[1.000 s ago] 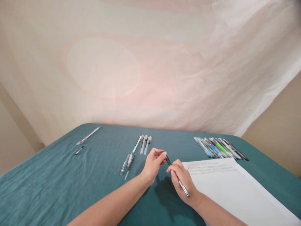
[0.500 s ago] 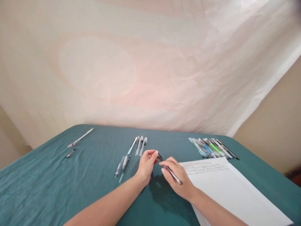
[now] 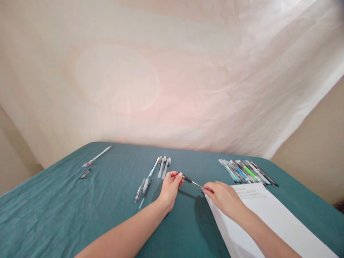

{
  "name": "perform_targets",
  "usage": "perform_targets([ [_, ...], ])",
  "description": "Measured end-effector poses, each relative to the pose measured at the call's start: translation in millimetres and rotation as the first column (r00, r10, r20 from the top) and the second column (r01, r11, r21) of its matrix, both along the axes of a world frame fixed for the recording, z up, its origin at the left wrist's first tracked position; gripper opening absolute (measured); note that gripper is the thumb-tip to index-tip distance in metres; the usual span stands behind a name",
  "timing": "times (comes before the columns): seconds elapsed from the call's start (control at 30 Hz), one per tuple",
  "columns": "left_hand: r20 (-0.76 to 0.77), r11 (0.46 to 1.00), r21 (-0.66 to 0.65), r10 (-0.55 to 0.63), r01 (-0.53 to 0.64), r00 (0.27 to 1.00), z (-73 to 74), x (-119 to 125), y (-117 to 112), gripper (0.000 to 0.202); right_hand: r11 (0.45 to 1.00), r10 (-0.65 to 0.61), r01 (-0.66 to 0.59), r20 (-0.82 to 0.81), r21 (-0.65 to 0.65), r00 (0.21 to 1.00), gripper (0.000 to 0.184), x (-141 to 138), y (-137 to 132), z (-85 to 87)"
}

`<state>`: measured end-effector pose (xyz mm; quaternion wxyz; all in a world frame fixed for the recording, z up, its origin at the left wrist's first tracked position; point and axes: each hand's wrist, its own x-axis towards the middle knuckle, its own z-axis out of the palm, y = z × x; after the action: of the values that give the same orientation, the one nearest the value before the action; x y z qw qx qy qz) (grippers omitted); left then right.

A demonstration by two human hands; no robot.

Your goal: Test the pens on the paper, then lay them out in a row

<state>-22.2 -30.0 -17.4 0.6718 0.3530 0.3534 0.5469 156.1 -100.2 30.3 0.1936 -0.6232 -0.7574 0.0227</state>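
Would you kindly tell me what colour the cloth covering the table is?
The cloth is a plain dark teal; the head view shows it best.

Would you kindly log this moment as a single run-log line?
left hand: grips dark end of pen | right hand: grips other end | paper: under right hand | spare pens: beyond paper

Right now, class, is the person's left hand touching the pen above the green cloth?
Touching. The head view shows the left hand pinching the dark end of the pen with its fingertips; the right hand grips the other end.
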Motion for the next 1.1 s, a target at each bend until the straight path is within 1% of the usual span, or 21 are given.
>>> perform_targets([
  [0.1,0.011,0.998,-0.006,-0.059,0.059,0.998,0.7,-1,-1,0.034,0.997,-0.059,0.062,0.069,-0.040,0.996,0.020,11,6,-3.8],
  [0.23,0.030,0.995,-0.047,-0.081,0.082,0.996,1.7,-3,0,0.029,0.969,-0.241,0.245,0.112,-0.028,0.964,0.019,38,23,-9.0],
  [0.3,0.020,0.994,-0.042,-0.101,0.102,0.995,1.7,-3,1,0.026,0.933,-0.349,0.359,0.177,-0.025,0.920,0.020,57,33,-13.6],
  [0.4,0.000,0.993,-0.026,-0.118,0.118,0.993,1.4,-3,1,0.024,0.850,-0.486,0.523,0.283,-0.067,0.827,0.023,80,46,-21.1],
  [0.47,-0.003,0.992,-0.018,-0.126,0.126,0.992,0.9,-3,1,0.023,0.809,-0.541,0.585,0.316,-0.057,0.779,0.025,88,52,-25.5],
  [0.5,-0.003,0.991,-0.015,-0.131,0.131,0.991,0.7,-3,1,0.023,0.798,-0.558,0.601,0.322,-0.045,0.765,0.025,91,54,-27.3],
  [0.6,-0.005,0.990,-0.002,-0.142,0.142,0.990,-0.2,-4,1,0.024,0.780,-0.586,0.626,0.336,-0.015,0.738,0.025,94,60,-31.7],
  [0.73,-0.039,0.989,0.010,-0.147,0.147,0.988,-1.6,-3,2,0.025,0.762,-0.602,0.648,0.355,-0.012,0.715,0.023,96,63,-34.9],
  [0.9,-0.082,0.989,0.028,-0.139,0.142,0.987,-3.0,-1,1,0.026,0.749,-0.621,0.662,0.367,0.017,0.693,0.024,92,62,-31.9],
  [1.0,-0.165,0.986,0.067,-0.138,0.151,0.977,-2.0,0,-3,0.028,0.785,-0.579,0.619,0.372,0.013,0.726,0.024,74,62,-24.1],
  [1.1,-0.310,0.976,0.119,-0.137,0.181,0.941,3.0,0,-5,0.034,0.855,-0.458,0.511,0.338,-0.086,0.822,0.024,41,63,-13.4],
])
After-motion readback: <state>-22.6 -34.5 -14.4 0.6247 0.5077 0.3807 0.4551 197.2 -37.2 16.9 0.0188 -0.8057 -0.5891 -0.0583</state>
